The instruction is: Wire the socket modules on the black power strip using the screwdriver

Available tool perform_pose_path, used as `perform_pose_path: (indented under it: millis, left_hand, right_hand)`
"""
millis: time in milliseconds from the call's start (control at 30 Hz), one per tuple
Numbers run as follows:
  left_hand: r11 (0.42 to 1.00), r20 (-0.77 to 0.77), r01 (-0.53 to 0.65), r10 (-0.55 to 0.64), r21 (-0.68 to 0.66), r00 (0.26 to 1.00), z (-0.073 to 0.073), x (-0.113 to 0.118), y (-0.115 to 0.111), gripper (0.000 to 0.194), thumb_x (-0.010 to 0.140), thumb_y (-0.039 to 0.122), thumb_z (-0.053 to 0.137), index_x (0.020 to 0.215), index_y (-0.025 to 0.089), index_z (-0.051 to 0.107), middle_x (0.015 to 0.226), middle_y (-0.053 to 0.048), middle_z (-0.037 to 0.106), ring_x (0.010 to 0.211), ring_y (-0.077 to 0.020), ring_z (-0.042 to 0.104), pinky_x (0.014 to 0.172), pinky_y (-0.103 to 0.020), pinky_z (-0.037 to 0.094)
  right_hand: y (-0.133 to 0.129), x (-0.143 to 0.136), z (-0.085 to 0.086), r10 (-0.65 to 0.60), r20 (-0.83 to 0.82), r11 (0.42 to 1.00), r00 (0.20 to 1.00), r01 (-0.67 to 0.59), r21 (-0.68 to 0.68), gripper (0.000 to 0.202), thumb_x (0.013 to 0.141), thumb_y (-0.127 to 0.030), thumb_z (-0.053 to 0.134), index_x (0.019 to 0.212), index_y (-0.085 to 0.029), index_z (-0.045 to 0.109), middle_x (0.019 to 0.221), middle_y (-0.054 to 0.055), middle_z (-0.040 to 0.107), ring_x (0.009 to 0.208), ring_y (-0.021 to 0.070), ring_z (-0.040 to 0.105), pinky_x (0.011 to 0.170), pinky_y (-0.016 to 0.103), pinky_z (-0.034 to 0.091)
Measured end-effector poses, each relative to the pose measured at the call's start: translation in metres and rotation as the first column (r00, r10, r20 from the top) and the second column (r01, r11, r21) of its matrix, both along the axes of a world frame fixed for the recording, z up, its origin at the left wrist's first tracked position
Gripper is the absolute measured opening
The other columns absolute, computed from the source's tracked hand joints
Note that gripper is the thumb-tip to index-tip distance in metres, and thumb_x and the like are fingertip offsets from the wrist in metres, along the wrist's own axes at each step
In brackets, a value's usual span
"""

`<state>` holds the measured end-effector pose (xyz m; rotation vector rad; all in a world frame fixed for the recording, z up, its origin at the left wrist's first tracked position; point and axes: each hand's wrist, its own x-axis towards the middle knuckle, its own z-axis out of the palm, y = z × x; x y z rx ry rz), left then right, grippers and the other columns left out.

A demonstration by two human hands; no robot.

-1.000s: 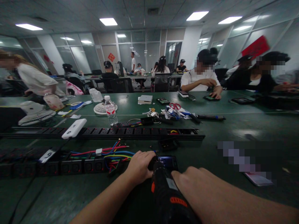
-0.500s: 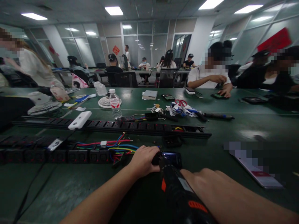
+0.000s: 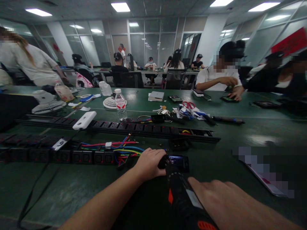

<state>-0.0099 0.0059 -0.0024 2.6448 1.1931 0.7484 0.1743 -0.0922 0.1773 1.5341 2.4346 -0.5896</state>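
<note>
My left hand (image 3: 150,163) is closed around a black housing with a dark glossy face (image 3: 178,162), just past the end of the near power strip (image 3: 82,156). Red, blue and yellow-green wires (image 3: 129,150) run from the strip towards that hand. In my right hand (image 3: 220,196) is a black and orange power screwdriver (image 3: 185,195), its nose pointing at the housing beside my left fingers. The tip and the exact contact spot are hidden.
Behind lies a second long power strip (image 3: 136,127) bearing a white box (image 3: 84,120). A black cover piece (image 3: 179,143), water bottle (image 3: 121,105), red-handled scissors (image 3: 188,105) and pen-like tool (image 3: 229,120) are farther back. A co-worker (image 3: 220,76) sits opposite.
The view has shifted slightly, so the table things appear a little farther right. Both hands keep their grips. The person at left has turned and leaned; the standing person at the back has moved left.
</note>
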Motion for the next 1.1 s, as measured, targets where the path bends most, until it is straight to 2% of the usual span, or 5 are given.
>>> perform_pose_path:
  millis: [100, 300, 533, 700, 1100]
  left_hand:
    - [1.000, -0.001, -0.002, 0.002, -0.001, 1.000, 0.000, 0.000, 0.000, 0.044, 0.076, 0.035, 0.068, 0.116, 0.020, 0.058, 0.121, -0.010, 0.067, 0.103, -0.0260, 0.065, 0.086, -0.038, 0.045]
    - [1.000, 0.006, 0.010, -0.010, 0.006, 1.000, 0.001, 0.000, 0.000, 0.042, 0.078, 0.036, 0.067, 0.115, 0.019, 0.058, 0.121, -0.009, 0.067, 0.103, -0.0259, 0.065, 0.084, -0.038, 0.045]
    - [1.000, 0.004, 0.011, -0.011, 0.004, 1.000, 0.001, 0.000, 0.000, 0.039, 0.080, 0.037, 0.065, 0.114, 0.019, 0.058, 0.122, -0.009, 0.067, 0.103, -0.0260, 0.065, 0.085, -0.038, 0.045]
    - [1.000, -0.005, 0.008, -0.008, 0.004, 1.000, -0.001, 0.000, 0.000, 0.039, 0.080, 0.036, 0.066, 0.114, 0.020, 0.057, 0.122, -0.009, 0.067, 0.103, -0.0254, 0.065, 0.085, -0.038, 0.044]
    - [1.000, 0.000, 0.003, -0.003, -0.007, 1.000, -0.001, 0.000, 0.000, 0.042, 0.078, 0.034, 0.067, 0.116, 0.020, 0.057, 0.123, -0.009, 0.067, 0.105, -0.0253, 0.065, 0.086, -0.038, 0.045]
  right_hand:
    - [-0.003, 0.003, -0.007, -0.018, -0.084, 0.994, 0.996, 0.026, 0.103, 0.054, 0.072, -0.040, 0.068, 0.120, -0.015, 0.062, 0.082, 0.013, 0.062, 0.082, 0.0303, 0.062, 0.070, 0.034, 0.054]
    - [-0.004, 0.001, -0.010, -0.010, -0.069, 0.995, 0.998, 0.017, 0.099, 0.050, 0.073, -0.037, 0.067, 0.118, -0.015, 0.063, 0.082, 0.013, 0.063, 0.080, 0.0291, 0.064, 0.068, 0.033, 0.055]
    - [0.004, -0.005, 0.006, 0.035, 0.203, 0.988, 0.978, -0.004, -0.153, 0.051, 0.068, -0.028, 0.072, 0.117, -0.015, 0.066, 0.103, 0.013, 0.065, 0.086, 0.0355, 0.065, 0.078, 0.054, 0.058]
    - [0.004, -0.005, 0.011, 0.038, 0.198, 0.980, 0.979, 0.002, -0.197, 0.061, 0.065, -0.034, 0.078, 0.120, -0.013, 0.064, 0.106, 0.014, 0.064, 0.089, 0.0365, 0.064, 0.081, 0.056, 0.057]
    - [0.003, -0.001, 0.002, 0.114, 0.129, 0.993, 0.985, -0.108, -0.050, 0.057, 0.056, -0.031, 0.079, 0.107, -0.009, 0.068, 0.093, 0.012, 0.067, 0.073, 0.0371, 0.065, 0.064, 0.051, 0.058]
